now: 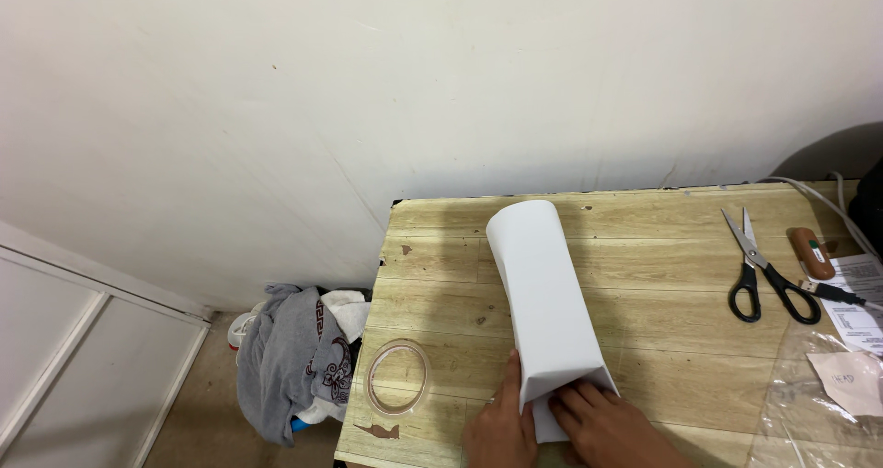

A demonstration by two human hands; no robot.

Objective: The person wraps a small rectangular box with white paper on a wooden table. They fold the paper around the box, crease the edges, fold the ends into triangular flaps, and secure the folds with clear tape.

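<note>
A sheet of white paper rolled into a wide tube (543, 293) lies on the wooden table (662, 321), running from the far middle toward me. My left hand (498, 422) presses the tube's near left corner, one finger lying up along its edge. My right hand (602, 427) rests beside it, fingers on the folded flaps at the tube's near end. Both hands press on the paper rather than grip it.
A roll of clear tape (398, 378) lies left of my hands near the table edge. Black-handled scissors (762, 270), a brown stick-shaped item (811, 252) with a cable, printed paper and clear plastic sit at right. A pile of clothes (299, 358) lies on the floor at left.
</note>
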